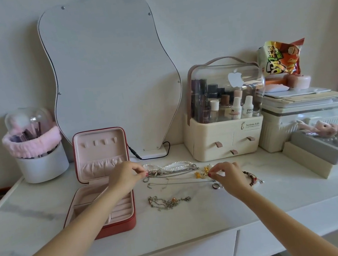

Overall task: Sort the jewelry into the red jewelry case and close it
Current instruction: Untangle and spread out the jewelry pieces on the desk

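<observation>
Jewelry case (104, 179) is sitting open under your L hand (125, 177), which is pinching the necklaces (169, 169); R hand (226, 174) is pinching a gold earring (201, 174) to lift.

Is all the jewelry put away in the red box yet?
Not yet. The red box is open, and its trays look empty. The left hand pinches the pile of pearl and silver necklaces; the right hand pinches something small by the gold earrings. The thin chain, tangled chain, ring and red bracelet wait on the table. The lid needs closing last.
</observation>
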